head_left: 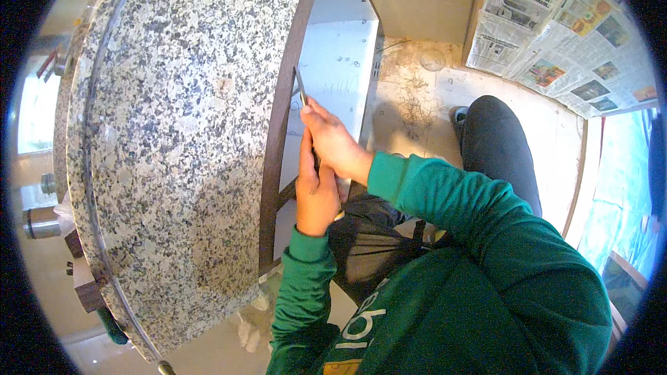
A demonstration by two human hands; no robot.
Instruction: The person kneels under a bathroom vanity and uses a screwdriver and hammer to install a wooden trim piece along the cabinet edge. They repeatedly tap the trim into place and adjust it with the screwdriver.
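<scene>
My right hand (332,137) is closed around a slim metal tool (301,89) with a narrow shaft, perhaps a chisel. The tool's tip meets the dark wooden edge strip (284,104) of a speckled stone-topped counter (187,118). Just below, my left hand (317,198) is pressed against the right one, its index finger stretched along the strip and its thumb raised. It seems to grip the lower part of the same tool, whose handle is mostly hidden by my hands.
Beyond the strip opens a white-lined cabinet (340,55). Newspaper sheets (549,35) cover a panel at the upper right. Wood shavings or scraps lie on the pale floor (417,111) by my bent knee (497,139). Metal cylinders (42,223) stand past the counter's left edge.
</scene>
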